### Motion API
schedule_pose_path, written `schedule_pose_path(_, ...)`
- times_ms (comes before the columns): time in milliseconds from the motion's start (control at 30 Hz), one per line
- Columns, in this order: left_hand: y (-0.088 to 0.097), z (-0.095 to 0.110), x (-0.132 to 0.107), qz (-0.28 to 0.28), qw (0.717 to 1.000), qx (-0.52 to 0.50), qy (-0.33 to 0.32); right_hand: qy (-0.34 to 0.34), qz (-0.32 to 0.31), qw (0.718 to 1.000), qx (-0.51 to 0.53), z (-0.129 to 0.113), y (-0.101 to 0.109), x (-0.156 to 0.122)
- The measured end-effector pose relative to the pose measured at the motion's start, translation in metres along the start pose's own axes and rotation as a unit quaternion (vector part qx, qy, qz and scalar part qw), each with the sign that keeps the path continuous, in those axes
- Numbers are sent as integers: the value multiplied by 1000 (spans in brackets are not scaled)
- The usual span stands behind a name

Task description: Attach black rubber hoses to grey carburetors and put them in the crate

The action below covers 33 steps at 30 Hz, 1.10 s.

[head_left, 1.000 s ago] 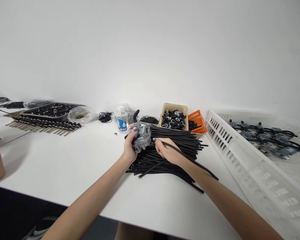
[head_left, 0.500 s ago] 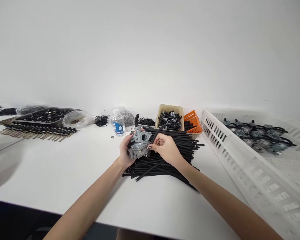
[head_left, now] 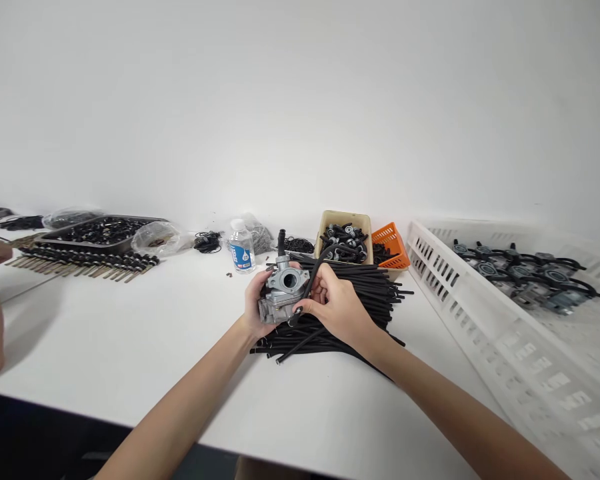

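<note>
Carburetor (head_left: 283,295) and hose (head_left: 311,283) gripped in left and right hands (head_left: 254,300) (head_left: 344,308) respectively; tube pile (head_left: 375,288), bottle (head_left: 241,253), crate (head_left: 485,313) nearby.

Bright, diffuse light washes the wall (head_left: 300,133), while the crate's (head_left: 510,323) near end seems blurred.

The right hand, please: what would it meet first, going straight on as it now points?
The right hand, gripping a black rubber hose, would probably first meet the grey metal carburetor; any gap is unclear.
</note>
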<state>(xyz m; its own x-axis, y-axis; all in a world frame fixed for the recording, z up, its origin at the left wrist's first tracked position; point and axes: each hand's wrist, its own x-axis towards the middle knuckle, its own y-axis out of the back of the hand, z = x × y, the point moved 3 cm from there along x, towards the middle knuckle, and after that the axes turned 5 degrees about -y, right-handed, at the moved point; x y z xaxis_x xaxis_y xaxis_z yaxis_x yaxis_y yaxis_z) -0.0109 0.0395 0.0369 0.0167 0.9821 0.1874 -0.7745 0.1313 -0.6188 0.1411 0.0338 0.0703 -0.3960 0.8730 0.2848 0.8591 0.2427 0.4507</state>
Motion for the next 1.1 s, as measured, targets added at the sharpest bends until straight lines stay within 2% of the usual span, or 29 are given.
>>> schedule_pose_path(100, -3, 1, -2, -29, 999, 16, 19, 12, -16, 990, -140, -6, 4, -2)
schedule_pose_path(267, -1, -3, -3, -47, 995, 26, 81, 30, -35, 943, -329, -19, 8, -5)
schedule_pose_path(333, 3, -6, -2, -37, 995, 23, 92, 38, -53, 929, -364, -22, 8, -7)
schedule_pose_path(500, 18, -10, 1, 33, 995, 12, 98, 67, -79, 906, -410, -22, 10, -9)
schedule_pose_path(667, 17, -12, 2, 15, 993, -3, 118, 99, -68, 887, -445, -22, 9, -10)
schedule_pose_path(767, 17, -12, 2, 4, 991, -14, 131, 107, -64, 886, -447, -23, 7, -11)
schedule_pose_path(933, 15, -14, 2, -33, 978, -53, 200, 122, -48, 894, -428, -24, 8, -11)
schedule_pose_path(1000, 11, -15, 1, -49, 976, -45, 206, 129, -47, 907, -398, -22, 12, -9)
schedule_pose_path(1100, 4, -16, 1, -49, 980, -26, 191, 119, -77, 946, -291, -12, 17, -2)
